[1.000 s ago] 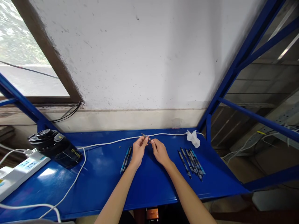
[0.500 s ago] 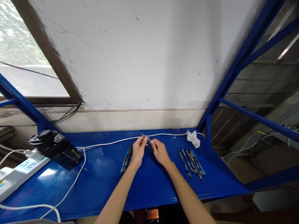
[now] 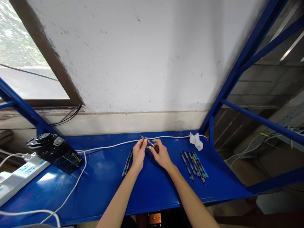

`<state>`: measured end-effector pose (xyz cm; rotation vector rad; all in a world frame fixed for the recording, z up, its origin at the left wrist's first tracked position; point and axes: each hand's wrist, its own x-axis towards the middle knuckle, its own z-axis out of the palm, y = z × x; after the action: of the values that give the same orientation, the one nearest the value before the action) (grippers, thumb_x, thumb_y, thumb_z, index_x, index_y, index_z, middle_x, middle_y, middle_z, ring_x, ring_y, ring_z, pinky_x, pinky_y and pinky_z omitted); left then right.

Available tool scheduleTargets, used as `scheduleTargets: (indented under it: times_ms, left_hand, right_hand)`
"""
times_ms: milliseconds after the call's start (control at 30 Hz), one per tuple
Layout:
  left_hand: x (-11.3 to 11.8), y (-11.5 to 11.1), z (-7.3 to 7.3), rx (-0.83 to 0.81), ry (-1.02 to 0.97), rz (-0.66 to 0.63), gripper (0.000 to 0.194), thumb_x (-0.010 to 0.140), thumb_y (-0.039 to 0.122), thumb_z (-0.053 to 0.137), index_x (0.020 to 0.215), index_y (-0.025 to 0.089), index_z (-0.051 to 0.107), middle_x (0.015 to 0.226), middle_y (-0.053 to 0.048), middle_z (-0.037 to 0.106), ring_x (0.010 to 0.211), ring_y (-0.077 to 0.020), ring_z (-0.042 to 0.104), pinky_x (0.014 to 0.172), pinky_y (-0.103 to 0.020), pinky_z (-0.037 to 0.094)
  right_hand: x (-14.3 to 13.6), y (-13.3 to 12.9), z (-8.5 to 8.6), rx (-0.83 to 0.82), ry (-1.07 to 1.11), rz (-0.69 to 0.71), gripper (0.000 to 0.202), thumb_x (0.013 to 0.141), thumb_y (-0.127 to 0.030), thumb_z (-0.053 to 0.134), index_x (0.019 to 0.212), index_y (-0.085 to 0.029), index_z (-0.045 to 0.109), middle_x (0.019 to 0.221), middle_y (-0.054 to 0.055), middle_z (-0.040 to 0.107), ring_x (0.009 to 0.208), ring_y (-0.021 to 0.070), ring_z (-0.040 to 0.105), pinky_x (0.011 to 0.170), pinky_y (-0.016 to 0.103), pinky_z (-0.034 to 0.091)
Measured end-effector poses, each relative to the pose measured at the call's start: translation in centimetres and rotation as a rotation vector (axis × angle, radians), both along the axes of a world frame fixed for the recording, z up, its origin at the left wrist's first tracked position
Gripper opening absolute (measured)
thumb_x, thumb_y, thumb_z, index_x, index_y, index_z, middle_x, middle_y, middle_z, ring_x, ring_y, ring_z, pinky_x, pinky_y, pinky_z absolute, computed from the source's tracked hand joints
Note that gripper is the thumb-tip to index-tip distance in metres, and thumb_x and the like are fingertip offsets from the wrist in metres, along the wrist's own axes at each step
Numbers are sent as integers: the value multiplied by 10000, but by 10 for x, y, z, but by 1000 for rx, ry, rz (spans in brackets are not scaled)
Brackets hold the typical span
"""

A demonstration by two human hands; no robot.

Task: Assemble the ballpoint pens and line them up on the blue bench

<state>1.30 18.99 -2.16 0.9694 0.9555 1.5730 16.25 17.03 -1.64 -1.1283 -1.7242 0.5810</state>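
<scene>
A dark pen (image 3: 151,143) slants between my two hands above the blue table, its tip pointing up and to the left. My left hand (image 3: 139,153) pinches it near the tip. The fingers of my right hand (image 3: 162,154) are closed around its rear end, which is partly hidden. Beside my left hand lie a few dark and blue pens (image 3: 127,164), partly covered by the wrist. To the right of my right hand lies a group of several pens (image 3: 195,165), side by side and slanting.
A crumpled white tissue (image 3: 196,141) lies at the back right. A white cable (image 3: 114,146) runs along the back of the blue table (image 3: 95,183). On the left stand a black bottle (image 3: 57,155) and a white power strip (image 3: 21,174). Blue frame bars (image 3: 228,85) rise at both sides.
My right hand's fingers have shifted back along the pen and opened slightly, so more of the pen shows between the hands. My left hand keeps its pinch.
</scene>
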Motion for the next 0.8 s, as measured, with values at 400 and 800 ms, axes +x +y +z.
scheduleTargets:
  times_ms: [400,800]
  left_hand:
    - [-3,0,3,-42,-80,24,454,821,538,868,1105,187,825,1086,-94,788,997,-232,711,776,-285,518]
    - [-4,-1,7,-64,-147,-8,453,773,521,913,1050,172,832,1036,-95,792,956,-220,712,781,-294,510]
  right_hand:
    - [-2,-3,7,1,41,16,297,1053,-510,575,1141,-237,653,861,18,734,716,198,662,670,289,474]
    - [-3,-4,9,-114,145,113,398,1084,-552,497,938,-225,672,668,-24,622,582,161,547,605,273,417]
